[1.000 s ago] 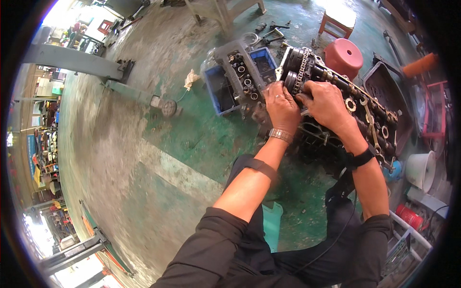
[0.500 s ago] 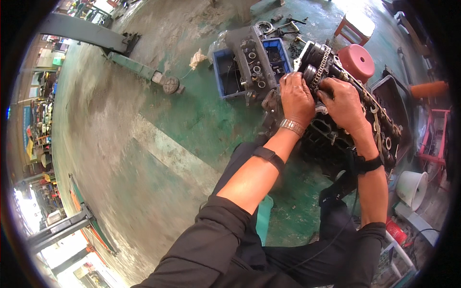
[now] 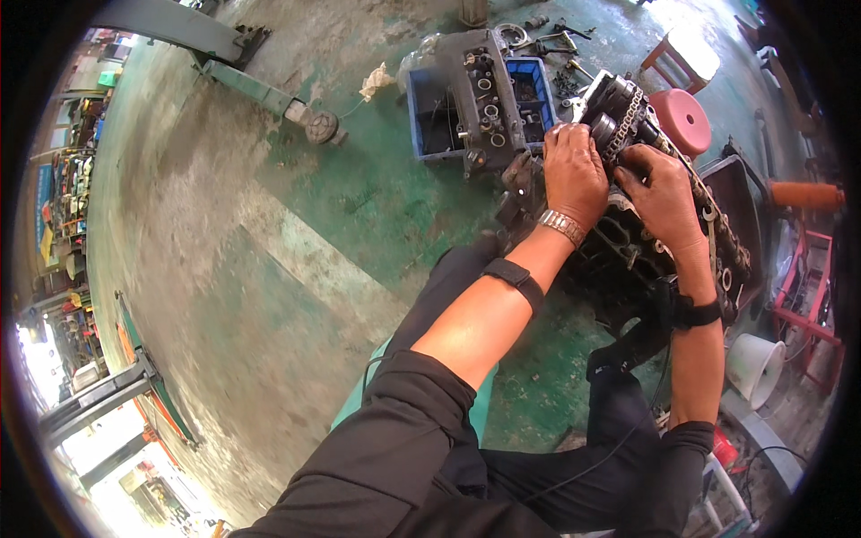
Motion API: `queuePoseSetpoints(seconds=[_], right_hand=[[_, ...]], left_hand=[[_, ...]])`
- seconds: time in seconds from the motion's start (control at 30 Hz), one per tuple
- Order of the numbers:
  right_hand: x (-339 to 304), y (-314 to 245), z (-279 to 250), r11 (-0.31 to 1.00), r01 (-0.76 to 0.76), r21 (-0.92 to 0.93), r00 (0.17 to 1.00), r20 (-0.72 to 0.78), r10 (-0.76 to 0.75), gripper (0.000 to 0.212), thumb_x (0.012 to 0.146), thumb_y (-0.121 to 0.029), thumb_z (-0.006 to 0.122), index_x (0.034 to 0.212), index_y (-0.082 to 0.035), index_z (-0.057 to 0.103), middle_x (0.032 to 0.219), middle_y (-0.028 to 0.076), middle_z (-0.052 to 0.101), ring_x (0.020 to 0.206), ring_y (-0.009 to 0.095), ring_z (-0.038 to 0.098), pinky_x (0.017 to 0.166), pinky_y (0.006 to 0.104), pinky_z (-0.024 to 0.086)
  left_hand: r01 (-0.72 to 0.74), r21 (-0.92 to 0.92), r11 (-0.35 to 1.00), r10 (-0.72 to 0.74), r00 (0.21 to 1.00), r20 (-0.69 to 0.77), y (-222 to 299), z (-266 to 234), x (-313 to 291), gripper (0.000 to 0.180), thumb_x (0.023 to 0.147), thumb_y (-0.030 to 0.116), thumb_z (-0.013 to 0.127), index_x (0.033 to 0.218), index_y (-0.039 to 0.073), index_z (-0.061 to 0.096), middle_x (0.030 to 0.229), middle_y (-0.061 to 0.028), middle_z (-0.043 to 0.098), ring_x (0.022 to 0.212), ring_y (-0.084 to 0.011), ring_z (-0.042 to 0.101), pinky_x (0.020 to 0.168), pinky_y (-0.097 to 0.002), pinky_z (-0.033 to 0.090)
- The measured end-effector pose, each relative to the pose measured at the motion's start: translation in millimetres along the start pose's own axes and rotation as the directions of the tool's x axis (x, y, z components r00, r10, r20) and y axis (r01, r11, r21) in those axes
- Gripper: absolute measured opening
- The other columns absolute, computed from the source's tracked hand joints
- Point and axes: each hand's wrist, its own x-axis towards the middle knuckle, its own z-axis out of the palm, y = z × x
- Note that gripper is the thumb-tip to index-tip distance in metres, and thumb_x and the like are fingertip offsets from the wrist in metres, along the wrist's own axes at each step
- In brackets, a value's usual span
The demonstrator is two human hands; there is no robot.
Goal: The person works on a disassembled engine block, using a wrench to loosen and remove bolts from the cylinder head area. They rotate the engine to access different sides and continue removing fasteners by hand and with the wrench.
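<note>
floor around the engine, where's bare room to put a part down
Bare green floor lies left of the engine, below the blue tray. It is crowded above, by the cylinder head and loose tools, and right, by the red stool and white bucket.

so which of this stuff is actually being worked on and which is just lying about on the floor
In hand:
left hand
right hand
engine block
timing chain

Lying about:
cylinder head across the blue crate
red stool
white bucket
rag

Crate [image 3: 429, 125] left of engine [image 3: 646, 242]
</note>
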Motion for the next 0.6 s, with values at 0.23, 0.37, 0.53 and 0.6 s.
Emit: queuePoseSetpoints(seconds=[0.23,0.37,0.53,0.6], right_hand=[[0.4,-6.4,-2.6,0.994,-0.103,-0.041,0.993,0.048,0.105,0.022,0.084,-0.021,0.067,0.094,-0.001,0.067,0.091,0.022,0.067,0.087,0.039,0.065,0.076,0.0441,0.05],[0.8,-4.2,0.2,0.999,0.033,-0.03,0.999,-0.02,-0.034,0.024,0.084,-0.022,0.068,0.095,-0.001,0.067,0.09,0.022,0.068,0.085,0.039,0.065,0.075,0.0439,0.05],[-0.5,-3.8,-0.5,1.0,0.006,-0.017,1.0,-0.011,-0.006,0.023,0.085,-0.02,0.066,0.096,-0.001,0.066,0.089,0.022,0.067,0.085,0.04,0.064,0.074,0.0449,0.05],[-0.2,-3.9,-0.6,0.997,-0.072,0.0,0.996,0.056,0.072,0.022,0.085,-0.02,0.065,0.096,-0.001,0.065,0.092,0.022,0.067,0.087,0.04,0.064,0.076,0.0455,0.05]], left_hand=[[-0.014,0.0,1.0,0.014,0.999,0.033,0.4,-1.8,1.2,0.015,0.089,0.005,0.049,0.1,-0.003,0.055,0.102,-0.0228,0.058,0.101,-0.0421,0.051,0.091,-0.0495,0.041],[0.014,0.001,1.0,-0.014,0.999,0.031,2.5,-2.5,1.5,0.015,0.089,0.005,0.049,0.1,-0.003,0.055,0.102,-0.0228,0.058,0.101,-0.042,0.05,0.091,-0.0494,0.041],[0.019,0.001,1.0,-0.019,0.999,0.035,3.9,-3.7,2.0,0.016,0.089,0.005,0.049,0.1,-0.003,0.055,0.103,-0.0227,0.059,0.102,-0.0418,0.051,0.092,-0.0491,0.041],[0.023,-0.002,1.0,-0.023,0.999,0.041,4.1,-3.9,2.3,0.016,0.089,0.005,0.049,0.101,-0.003,0.055,0.103,-0.0225,0.059,0.102,-0.0417,0.051,0.092,-0.049,0.041]])
